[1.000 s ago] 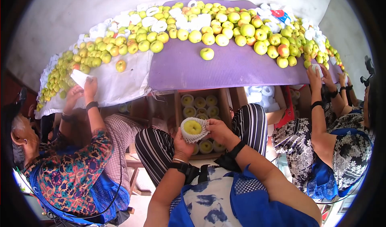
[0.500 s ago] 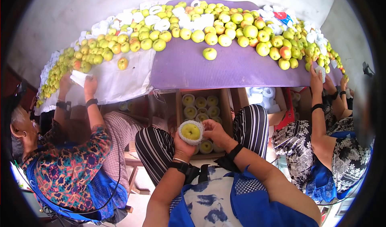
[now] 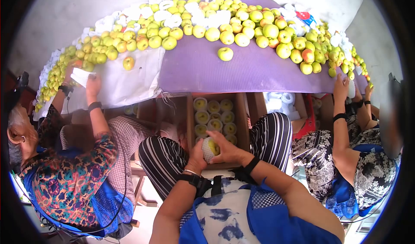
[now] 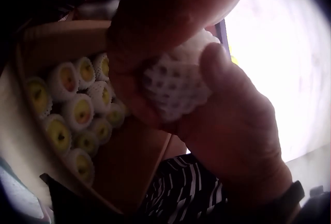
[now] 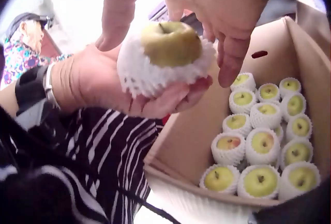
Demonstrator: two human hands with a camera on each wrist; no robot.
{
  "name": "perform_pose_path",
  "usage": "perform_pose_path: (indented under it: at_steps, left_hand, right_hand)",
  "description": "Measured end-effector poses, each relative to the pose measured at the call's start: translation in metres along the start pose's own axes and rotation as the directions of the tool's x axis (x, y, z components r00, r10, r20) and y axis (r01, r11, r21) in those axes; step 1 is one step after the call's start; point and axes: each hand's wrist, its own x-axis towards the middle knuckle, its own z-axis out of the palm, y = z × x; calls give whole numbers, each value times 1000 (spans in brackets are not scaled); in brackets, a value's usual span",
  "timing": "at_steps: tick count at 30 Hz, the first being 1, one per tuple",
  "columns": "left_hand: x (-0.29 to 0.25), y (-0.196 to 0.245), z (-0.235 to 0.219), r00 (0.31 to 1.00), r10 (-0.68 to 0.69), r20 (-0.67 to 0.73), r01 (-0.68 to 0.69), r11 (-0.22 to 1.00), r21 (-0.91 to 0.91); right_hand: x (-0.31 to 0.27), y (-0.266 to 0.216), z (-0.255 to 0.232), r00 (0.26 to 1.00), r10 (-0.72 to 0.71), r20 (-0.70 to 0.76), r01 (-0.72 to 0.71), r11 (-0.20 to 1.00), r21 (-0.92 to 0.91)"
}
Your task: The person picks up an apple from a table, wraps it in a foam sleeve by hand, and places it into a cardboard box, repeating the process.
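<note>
My left hand (image 3: 197,156) grips a yellow-green apple (image 5: 173,43) in a white foam net (image 5: 155,76), just in front of the carton. The apple's stem end sticks out of the net, facing up in the right wrist view. My right hand (image 5: 201,2) is spread over the apple, thumb on one side and fingers on the other. In the left wrist view, the right thumb (image 4: 214,66) lies right at the net (image 4: 176,89). The carton (image 3: 190,127) holds rows of net-wrapped apples (image 5: 261,182) below my hands.
A purple mat (image 3: 207,71) and a white sheet (image 3: 129,84) cover the table, heaped with loose apples (image 3: 242,39) and white nets along the back. A person (image 3: 65,175) on the left holds a white net (image 3: 81,76). Another person sits at the right, beside a box of nets (image 3: 281,102).
The wrapped apple has come down and tilted in my left hand. My right hand has gone from the net's edge to over the apple. The left person's net has shifted slightly left.
</note>
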Motion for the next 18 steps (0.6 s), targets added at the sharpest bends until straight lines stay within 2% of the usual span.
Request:
perform_pose_path:
  at_steps: [2, 6, 7, 8, 9, 10, 11, 12, 13, 14, 16, 18]
  left_hand:
    - [2, -4, -2, 1000, 5, -23, -4, 1000, 26]
    - [1, -1, 2, 999, 25, -26, -24, 999, 41]
    - [-3, 3, 7, 999, 24, -27, -23, 999, 39]
    - [-8, 7, 12, 988, -18, -153, 33, 995, 95]
    - [-11, 11, 18, 959, -53, -278, 95, 985, 141]
    - [-10, 12, 15, 959, -56, -279, 96, 987, 132]
    - [-10, 12, 10, 948, 9, -318, 46, 985, 165]
    - [-9, 11, 7, 932, 73, -354, -2, 980, 198]
    - [-8, 9, 6, 931, 69, -358, 0, 982, 189]
    - [-8, 9, 7, 930, 69, -360, 2, 981, 194]
    - [-8, 9, 11, 929, 68, -364, 3, 982, 189]
    - [-13, 9, 18, 935, 99, -340, -14, 970, 244]
  right_hand:
    - [-1, -3, 7, 986, 141, 83, -134, 987, -86]
    - [3, 14, 11, 988, 135, 78, -125, 985, -120]
    - [6, 15, 8, 978, 202, 48, -199, 979, -52]
    - [9, 17, 5, 963, 268, 23, -269, 963, 15]
    - [14, 22, 0, 962, 270, 28, -271, 963, 12]
    - [21, 30, -6, 937, 346, -38, -338, 931, 138]
    - [27, 39, -11, 899, 428, -93, -392, 881, 266]
    - [34, 47, -17, 843, 515, -153, -464, 841, 277]
    - [42, 54, -24, 776, 594, -212, -531, 796, 291]
    - [50, 60, -31, 776, 596, -205, -536, 795, 285]
    - [68, 69, -44, 612, 725, -316, -675, 687, 268]
    - [83, 79, -50, 594, 735, -326, -701, 672, 237]
